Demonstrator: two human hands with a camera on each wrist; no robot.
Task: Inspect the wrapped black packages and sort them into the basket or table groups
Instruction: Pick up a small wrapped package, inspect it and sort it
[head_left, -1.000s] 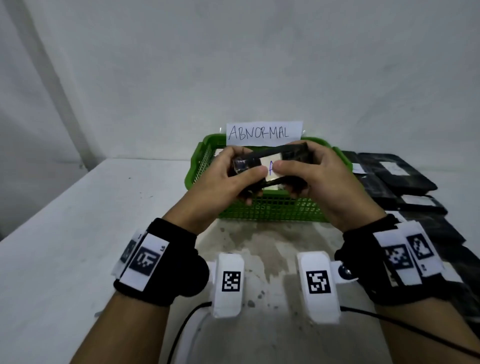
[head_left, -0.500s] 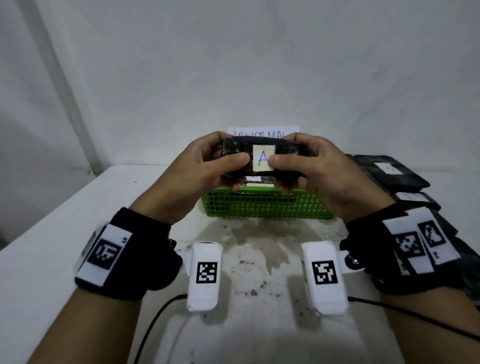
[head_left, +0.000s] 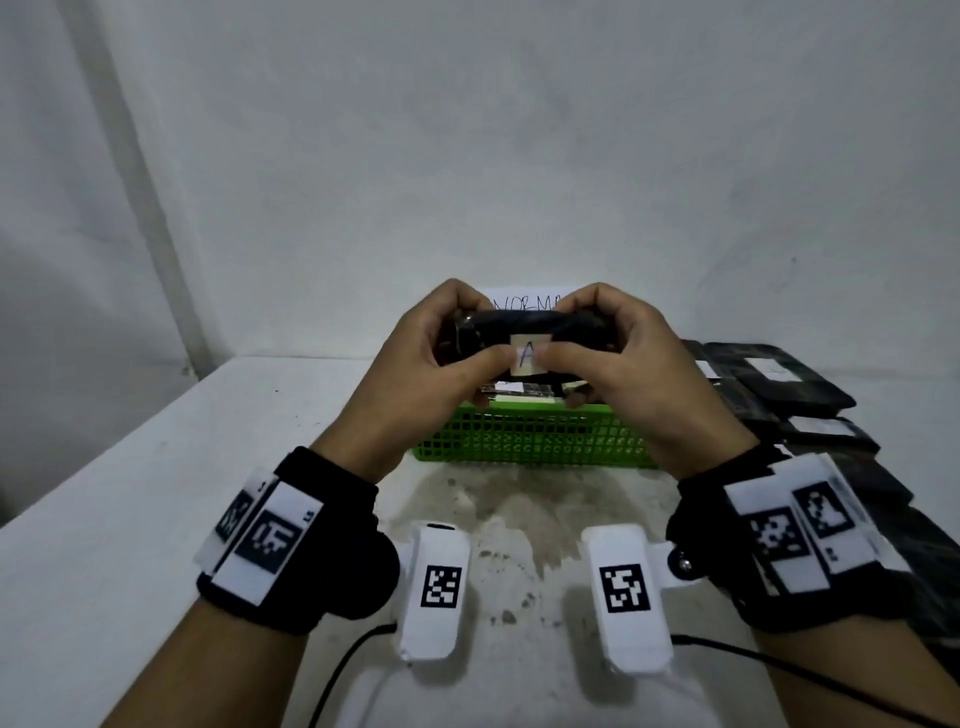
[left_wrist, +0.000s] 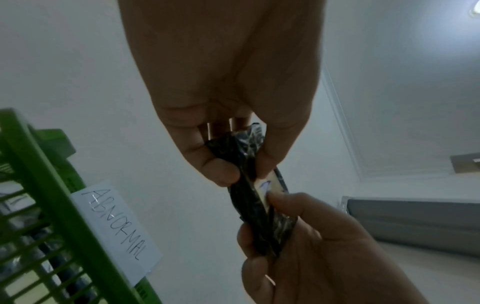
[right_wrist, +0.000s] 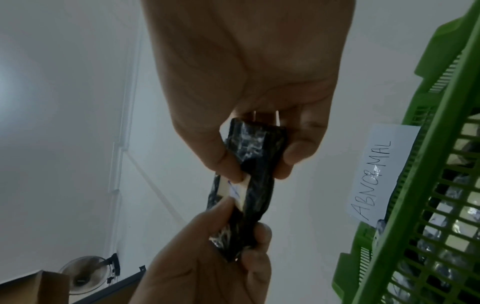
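Note:
Both hands hold one black wrapped package (head_left: 524, 331) up in front of the green basket (head_left: 535, 441). It bears a pale label (head_left: 529, 354) with a blue letter A. My left hand (head_left: 436, 358) grips its left end, thumb on the front beside the label. My right hand (head_left: 618, 353) grips the right end the same way. In the left wrist view the package (left_wrist: 249, 197) runs edge-on between my left hand (left_wrist: 228, 164) and right hand (left_wrist: 298, 236). The right wrist view shows the package (right_wrist: 249, 164) pinched by my right hand (right_wrist: 257, 164).
A paper sign reading ABNORMAL (left_wrist: 116, 224) hangs on the basket's far rim; wrapped packages lie inside the basket (right_wrist: 446, 226). Several black labelled packages (head_left: 779, 384) lie on the white table (head_left: 130, 519) at the right. Two white tagged blocks (head_left: 436, 587) with cables sit near me.
Both hands have lifted the package up from over the basket and tilted its labelled face toward me; the thumbs now close in on the label.

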